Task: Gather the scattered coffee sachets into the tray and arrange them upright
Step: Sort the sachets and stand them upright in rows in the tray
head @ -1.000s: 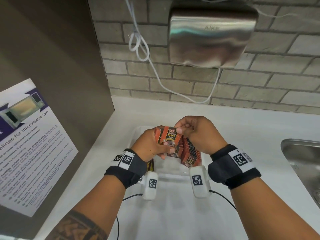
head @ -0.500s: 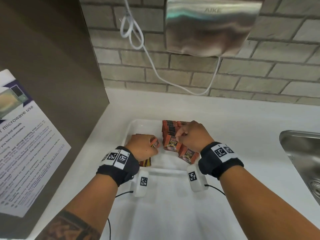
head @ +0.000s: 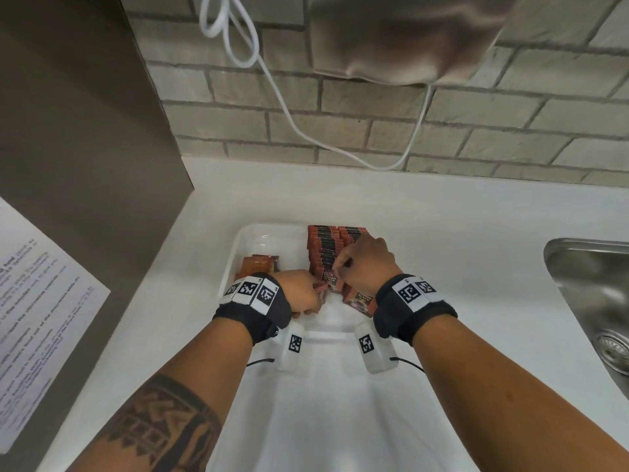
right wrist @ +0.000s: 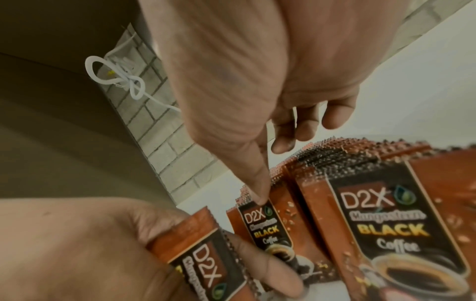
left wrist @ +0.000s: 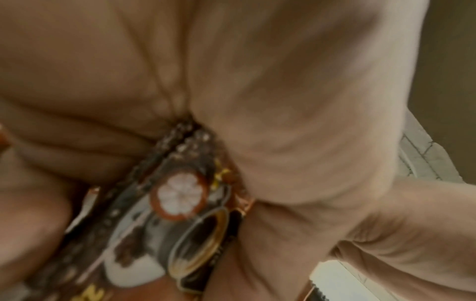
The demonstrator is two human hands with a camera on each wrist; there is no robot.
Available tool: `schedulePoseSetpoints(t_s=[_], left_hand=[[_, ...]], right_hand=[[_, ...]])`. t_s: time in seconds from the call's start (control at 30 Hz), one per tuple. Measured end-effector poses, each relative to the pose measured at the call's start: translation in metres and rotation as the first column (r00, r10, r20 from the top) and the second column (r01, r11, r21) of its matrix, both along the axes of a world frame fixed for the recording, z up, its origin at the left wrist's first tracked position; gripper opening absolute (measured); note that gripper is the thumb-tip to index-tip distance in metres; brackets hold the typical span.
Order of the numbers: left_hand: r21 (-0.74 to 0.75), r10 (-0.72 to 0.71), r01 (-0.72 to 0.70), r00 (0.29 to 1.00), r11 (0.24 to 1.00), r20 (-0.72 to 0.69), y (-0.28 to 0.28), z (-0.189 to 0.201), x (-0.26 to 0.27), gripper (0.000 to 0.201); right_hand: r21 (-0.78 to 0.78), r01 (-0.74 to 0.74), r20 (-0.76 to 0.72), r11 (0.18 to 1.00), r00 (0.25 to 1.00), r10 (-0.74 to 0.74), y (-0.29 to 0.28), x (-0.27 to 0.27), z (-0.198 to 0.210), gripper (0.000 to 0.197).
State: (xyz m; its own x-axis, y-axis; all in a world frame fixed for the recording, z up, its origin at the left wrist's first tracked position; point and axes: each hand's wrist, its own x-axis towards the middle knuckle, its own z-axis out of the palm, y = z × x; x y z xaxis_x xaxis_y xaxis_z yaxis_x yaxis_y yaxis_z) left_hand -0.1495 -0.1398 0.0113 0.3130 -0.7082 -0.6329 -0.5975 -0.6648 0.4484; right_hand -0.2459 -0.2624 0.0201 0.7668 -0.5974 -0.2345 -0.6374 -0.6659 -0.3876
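A white tray (head: 238, 248) sits on the counter. A row of orange-and-black coffee sachets (head: 325, 248) stands upright along its right side, seen up close as the upright sachets (right wrist: 360, 203). My right hand (head: 340, 267) is at the near end of that row. Its thumb (right wrist: 257, 183) presses the top of the front sachet (right wrist: 268, 224), and its fingers curl over the row behind. My left hand (head: 315, 296) grips a small bunch of sachets (right wrist: 203, 252) just left of the row, and the held sachets (left wrist: 180, 203) fill the left wrist view. A few loose sachets (head: 260, 265) lie flat in the tray's left part.
The white counter (head: 459, 233) runs back to a brick wall with a steel hand dryer (head: 391, 39) and a looped white cable (head: 272, 83). A steel sink (head: 585, 287) is at the right. On the left, a brown panel carries a paper notice (head: 41, 301).
Both hands came down from above the tray into it and parted. The right hand went to the upright row, and the left hand moved left and lower with its bunch.
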Motion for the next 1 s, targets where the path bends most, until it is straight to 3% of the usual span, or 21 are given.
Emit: schedulePoseSetpoints(t_s=[0.53, 0.77, 0.9, 1.0], left_hand=[[0.027, 0.075, -0.073, 0.992, 0.997, -0.103, -0.009, -0.012, -0.002, 0.03], [-0.022, 0.139, -0.146, 0.972, 0.989, -0.191, -0.004, -0.01, 0.0, 0.027], [-0.114, 0.22, -0.274, 0.91, 0.955, -0.351, 0.007, -0.001, 0.012, 0.022], [-0.182, 0.258, -0.427, 0.779, 0.886, -0.572, 0.015, 0.001, 0.02, 0.027]], right_hand=[[0.063, -0.054, 0.018, 0.997, 0.998, 0.053, -0.011, 0.003, -0.012, 0.023], [0.087, -0.044, 0.13, 0.995, 0.991, 0.033, -0.014, -0.003, -0.001, 0.019], [0.116, -0.052, 0.245, 0.992, 0.969, 0.022, -0.014, -0.013, 0.016, 0.017], [0.225, -0.095, 0.319, 0.97, 0.948, 0.019, -0.006, -0.02, 0.026, 0.007]])
